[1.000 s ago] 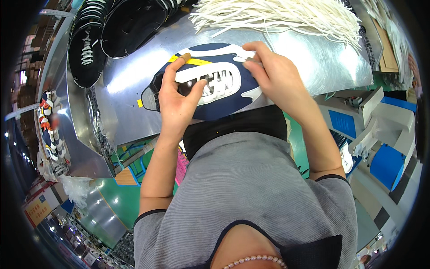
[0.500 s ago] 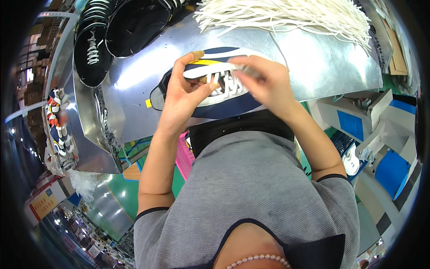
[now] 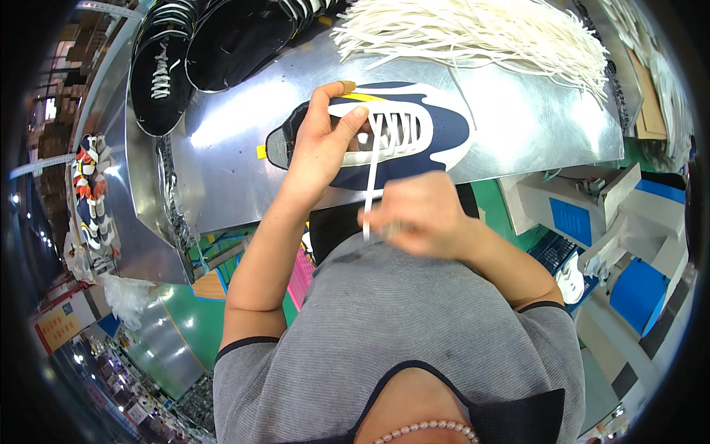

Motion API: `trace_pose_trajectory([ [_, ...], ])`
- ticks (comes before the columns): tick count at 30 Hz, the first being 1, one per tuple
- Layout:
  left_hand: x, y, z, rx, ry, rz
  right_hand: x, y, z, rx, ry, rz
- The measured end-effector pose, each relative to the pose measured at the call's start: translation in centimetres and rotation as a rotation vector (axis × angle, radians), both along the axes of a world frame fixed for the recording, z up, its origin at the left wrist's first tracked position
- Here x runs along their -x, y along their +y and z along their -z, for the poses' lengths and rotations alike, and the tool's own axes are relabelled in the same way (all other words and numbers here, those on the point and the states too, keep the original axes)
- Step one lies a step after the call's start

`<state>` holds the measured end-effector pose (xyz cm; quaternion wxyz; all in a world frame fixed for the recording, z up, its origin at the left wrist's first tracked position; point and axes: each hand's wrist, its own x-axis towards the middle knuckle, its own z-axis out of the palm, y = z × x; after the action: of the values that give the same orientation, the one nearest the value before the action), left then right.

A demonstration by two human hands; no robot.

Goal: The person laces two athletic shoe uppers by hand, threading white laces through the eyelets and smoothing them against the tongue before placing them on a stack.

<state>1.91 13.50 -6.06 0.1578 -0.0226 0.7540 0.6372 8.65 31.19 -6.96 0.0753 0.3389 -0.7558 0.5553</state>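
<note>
A navy and white shoe upper with a yellow stripe lies on the metal table, its toe to the right. White lacing crosses its front eyelets. My left hand is closed on the eyelet edge at the far side, thumb toward the opening, a tan covering on one fingertip. From the eyelets a white shoelace runs taut toward my body. My right hand, smeared by motion, is closed round that lace just off the table's near edge.
A heap of loose white laces lies at the table's back. Several black shoe uppers stand at the back left. Below the metal table is a pink basket. Open grey drawers with blue panels are at the right.
My right hand has moved from over the eyelets toward my body, drawing the lace out straight. My left hand still grips the upper; the lacing is now uncovered.
</note>
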Motion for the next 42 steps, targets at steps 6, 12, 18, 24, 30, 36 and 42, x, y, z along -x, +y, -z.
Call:
trace_pose_trajectory([
  [6, -1.6, -1.4, -2.2, 0.305, 0.157, 0.101, -0.9, 2.2, 0.2, 0.161, -0.571, 0.074],
  [12, -5.5, -3.4, -2.1, 0.633, 0.577, 0.228, -0.1, 2.9, 0.8, 0.089, -0.869, 0.201],
  [18, -5.5, -2.7, -1.1, 0.564, 0.61, 0.181, 0.1, -1.6, 2.0, 0.367, -0.852, 0.281],
  [24, -5.0, -2.6, -2.1, 0.581, 0.45, 0.233, 1.9, -1.5, 1.3, 0.293, -0.787, 0.309],
  [30, -5.0, -1.3, -1.6, 0.72, 0.489, 0.17, 2.0, -1.7, 2.1, 0.32, -0.693, 0.323],
  [36, -4.9, -1.0, -1.0, 0.708, 0.604, 0.12, -1.1, 0.2, 1.3, 0.081, -0.617, 0.29],
  [42, -4.8, -1.1, -0.6, 0.707, 0.573, 0.148, -0.8, 0.1, 1.5, -0.035, -0.653, 0.293],
])
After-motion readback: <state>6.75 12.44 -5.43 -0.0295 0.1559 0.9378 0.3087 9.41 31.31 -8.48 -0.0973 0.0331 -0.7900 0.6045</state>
